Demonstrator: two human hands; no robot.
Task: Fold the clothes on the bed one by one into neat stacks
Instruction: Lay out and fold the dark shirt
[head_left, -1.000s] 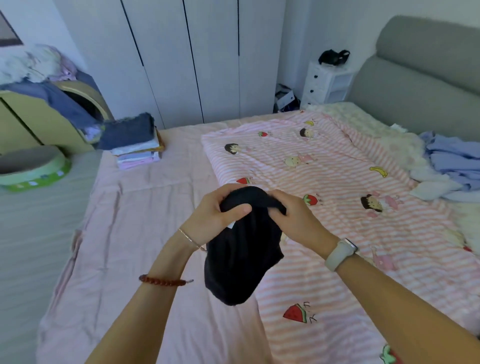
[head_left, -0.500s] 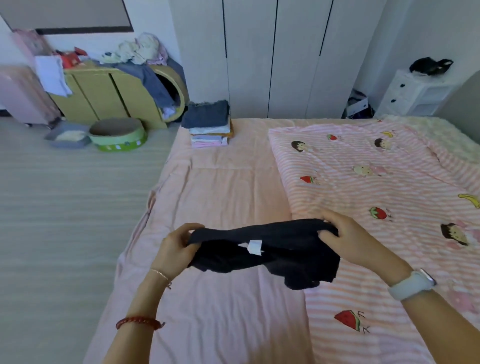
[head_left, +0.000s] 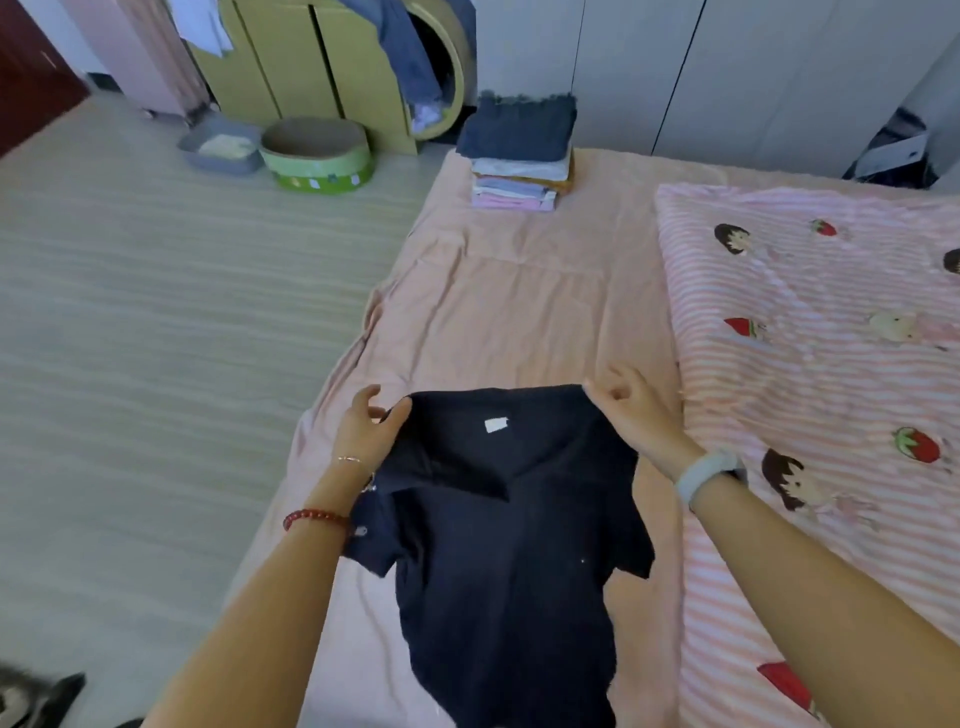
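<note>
Dark navy shirt (head_left: 511, 525), soft matte knit with collar and small white neck label, spread flat on wrinkled peach sheet (head_left: 519, 312) near bed's left edge; hem cut off at frame bottom. Left hand (head_left: 366, 428) pinching left shoulder corner between thumb and fingers. Right hand (head_left: 631, 410) at right shoulder corner, fingers loosely curled; actual grip on cloth not discernible. Folded stack (head_left: 519, 156) at far left corner. Striped pink quilt (head_left: 821, 364) to right, partly cropped.
</note>
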